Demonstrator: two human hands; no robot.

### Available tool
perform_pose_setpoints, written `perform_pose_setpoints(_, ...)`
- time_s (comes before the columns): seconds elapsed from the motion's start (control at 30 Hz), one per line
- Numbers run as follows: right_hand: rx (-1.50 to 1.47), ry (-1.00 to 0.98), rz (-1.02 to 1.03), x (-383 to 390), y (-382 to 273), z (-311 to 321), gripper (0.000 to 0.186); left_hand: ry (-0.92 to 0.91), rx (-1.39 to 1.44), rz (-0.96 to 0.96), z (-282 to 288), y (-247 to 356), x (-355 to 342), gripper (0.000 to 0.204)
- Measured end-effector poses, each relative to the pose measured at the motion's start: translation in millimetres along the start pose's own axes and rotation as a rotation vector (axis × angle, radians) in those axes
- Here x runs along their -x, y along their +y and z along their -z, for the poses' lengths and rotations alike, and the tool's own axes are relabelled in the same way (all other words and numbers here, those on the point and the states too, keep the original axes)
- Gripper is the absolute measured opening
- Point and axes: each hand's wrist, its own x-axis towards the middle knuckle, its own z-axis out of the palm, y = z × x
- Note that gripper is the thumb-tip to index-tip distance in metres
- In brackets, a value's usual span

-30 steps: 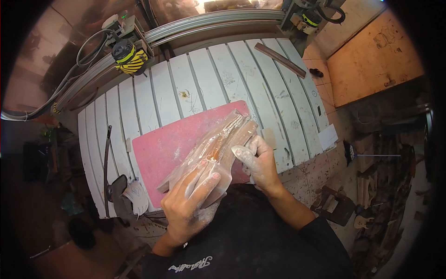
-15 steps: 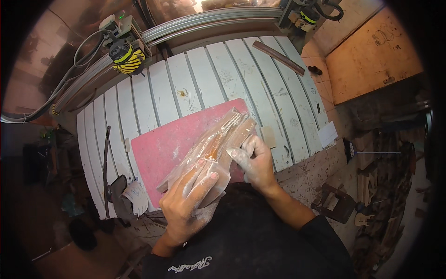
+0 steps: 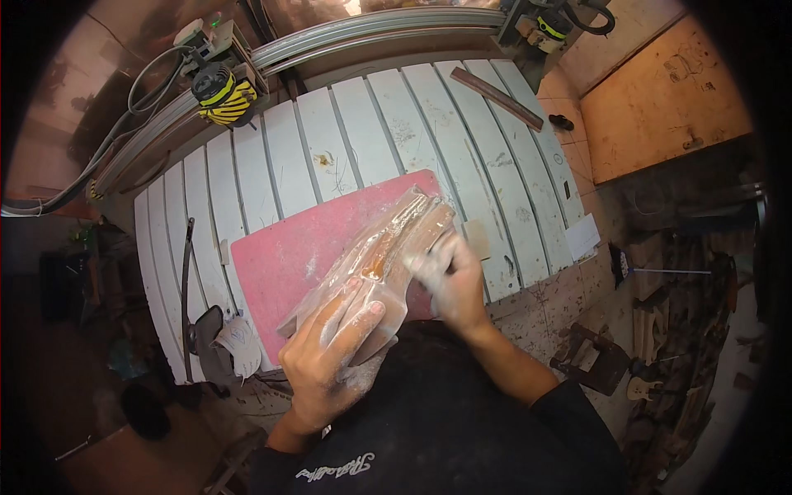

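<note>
A long shaped workpiece, with a glossy, dusty pale surface and an amber-brown patch, lies diagonally over a pink mat. My left hand grips its lower, wider end, fingers stretched along the top and partly around it. My right hand, white with dust, is at the workpiece's right edge with fingers bent. Motion smears its thumb and fingertips, so I cannot tell what, if anything, they hold.
White slatted bed under a metal gantry with two machine heads. A brown strip lies at back right, a white cap and long dark bar at left. An orange board stands right.
My right hand has shifted slightly along the workpiece's edge and is now blurred by motion. My left hand keeps its grip. The whole view has shifted slightly.
</note>
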Motion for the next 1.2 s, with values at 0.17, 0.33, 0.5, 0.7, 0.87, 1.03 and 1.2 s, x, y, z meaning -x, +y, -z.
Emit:
perform_pose_setpoints(0.17, 0.027, 0.078, -0.084, 2, -5, -8, 0.040, -0.040, -0.031, -0.031, 3, 1, -3, 0.067)
perform_pose_setpoints(0.33, 0.032, 0.099, -0.081, -18, -1, 2, 0.040, -0.032, -0.045, -0.033, 4, -1, -4, 0.067)
perform_pose_setpoints(0.5, -0.021, -0.047, -0.028, -1, -2, -6, 0.040, -0.039, -0.023, -0.015, 5, -2, -3, 0.067)
perform_pose_setpoints(0.7, 0.025, -0.018, 0.046, 4, -12, -14, 0.041, -0.023, -0.011, -0.023, 3, -4, -4, 0.070)
perform_pose_setpoints(0.87, 0.206, 0.071, 0.058, -1, -9, -12, 0.042, -0.027, -0.034, -0.038, 1, -2, -3, 0.070)
perform_pose_setpoints(1.03, 0.125, 0.105, -0.026, -15, 2, 2, 0.034, -0.015, -0.039, -0.017, -2, -1, -1, 0.067)
perform_pose_setpoints(1.2, 0.039, -0.010, -0.051, 6, -11, -9, 0.038, 0.012, -0.011, 0.006, 0, -2, 0, 0.065)
